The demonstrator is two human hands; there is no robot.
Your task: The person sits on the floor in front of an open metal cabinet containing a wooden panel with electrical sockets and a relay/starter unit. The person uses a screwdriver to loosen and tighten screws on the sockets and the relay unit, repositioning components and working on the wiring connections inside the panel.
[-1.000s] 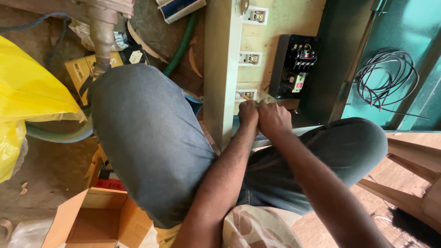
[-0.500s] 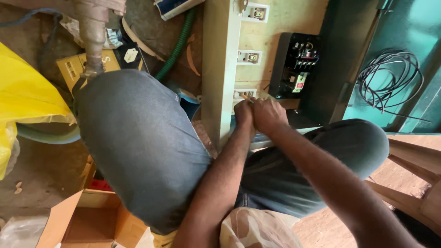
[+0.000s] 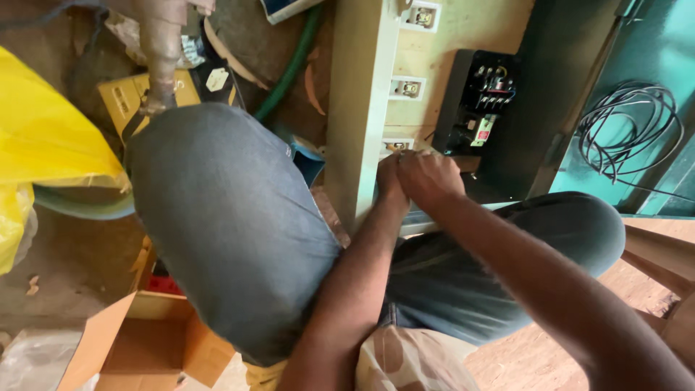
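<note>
I squat with both knees up in grey trousers, facing a pale wooden board. My left hand and my right hand are pressed together at the lowest of three white socket fittings on the board. The fingers curl over the fitting; whether they hold a tool or a wire is hidden. Two more white fittings sit higher on the board. A black breaker unit is mounted just right of my hands.
A coil of black wire hangs on a teal wall at right. A yellow plastic bag lies left, an open cardboard box at bottom left, a green hose and a metal pipe above my knee.
The view has drifted slightly; my hands stay together at the lowest fitting, shifting only a little.
</note>
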